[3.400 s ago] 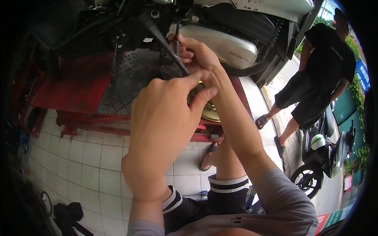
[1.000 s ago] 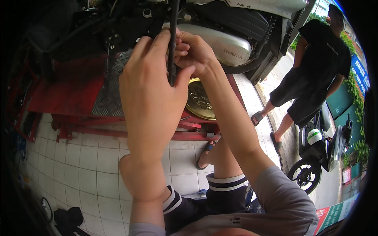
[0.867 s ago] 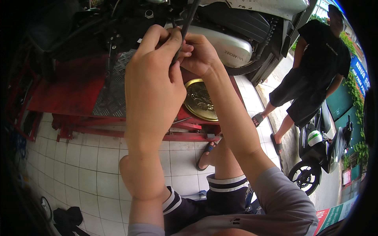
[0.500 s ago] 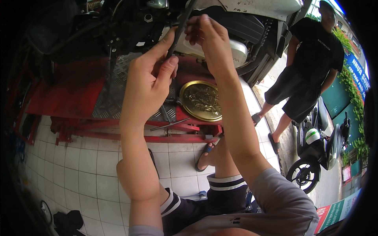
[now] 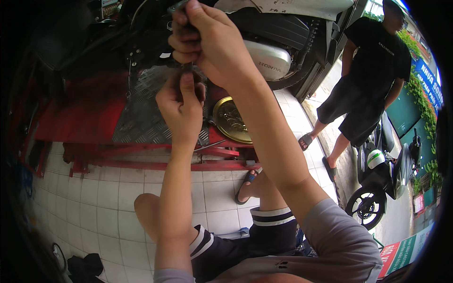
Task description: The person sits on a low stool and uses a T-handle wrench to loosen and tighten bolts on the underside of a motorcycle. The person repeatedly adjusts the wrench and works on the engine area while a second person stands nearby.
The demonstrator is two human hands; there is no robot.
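Observation:
My left hand [image 5: 181, 101] and my right hand [image 5: 207, 42] are both closed, one above the other, in front of a motorcycle's engine side. Between them shows a short piece of a dark, slender rod-like part [image 5: 187, 67]; the fingers cover most of it, so its exact kind cannot be made out. The left hand grips lower, thumb pointing up. Higher up, the right hand has its fingers wrapped round. Behind the right wrist is the motorcycle's silver engine cover [image 5: 266, 61].
Below the motorcycle is a red lift platform [image 5: 80, 108] with a diamond-plate section [image 5: 137, 125]. A round gold tray [image 5: 226, 118] and a thin metal bar [image 5: 211, 145] lie on it. A person in black [image 5: 373, 70] stands at the right, near a parked motorbike [image 5: 382, 174].
My right hand has moved left and closed round the upper part of the dark rod-like piece. The left hand has dropped slightly, and that piece is now mostly hidden.

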